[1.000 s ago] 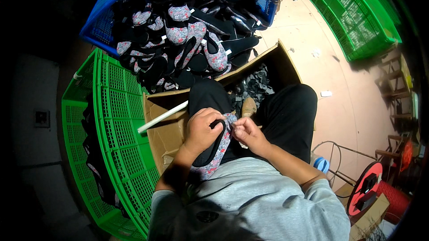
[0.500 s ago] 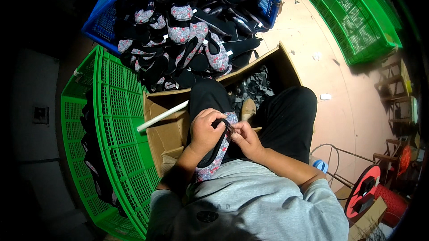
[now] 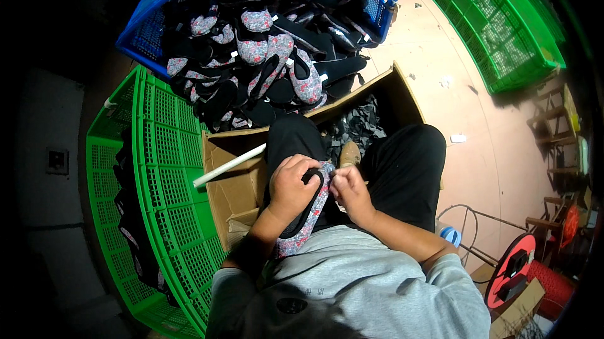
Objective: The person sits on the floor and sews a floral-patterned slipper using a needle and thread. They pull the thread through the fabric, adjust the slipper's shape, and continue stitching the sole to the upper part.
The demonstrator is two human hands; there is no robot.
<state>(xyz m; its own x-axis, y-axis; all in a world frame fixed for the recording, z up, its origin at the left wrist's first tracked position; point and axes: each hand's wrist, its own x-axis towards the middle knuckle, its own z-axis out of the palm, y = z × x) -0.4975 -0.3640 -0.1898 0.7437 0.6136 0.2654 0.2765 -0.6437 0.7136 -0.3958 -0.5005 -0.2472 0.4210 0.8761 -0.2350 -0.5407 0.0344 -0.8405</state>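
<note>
A floral fabric shoe (image 3: 308, 224) with a dark inside lies over my lap, its one end toward my belly. My left hand (image 3: 293, 185) is closed round its far part, fingers over the edge of the opening. On the shoe's right side, my right hand (image 3: 352, 195) is curled with fingertips pinched together close to the floral edge. Whatever the right fingers hold is hidden. Beyond my knees, many similar floral and black shoes (image 3: 306, 77) lie heaped in and in front of a blue basket (image 3: 139, 32).
A cardboard box (image 3: 236, 182) with dark scraps (image 3: 357, 126) stands between my legs, a white tube (image 3: 229, 165) across its left side. Green crates (image 3: 178, 169) stand at left, another green crate (image 3: 497, 40) at far right. A red round-topped stand (image 3: 513, 270) is at lower right.
My right hand has shifted slightly right and its fingers have curled in; the dark piece seen at its fingertips no longer shows. My left hand keeps its hold on the shoe.
</note>
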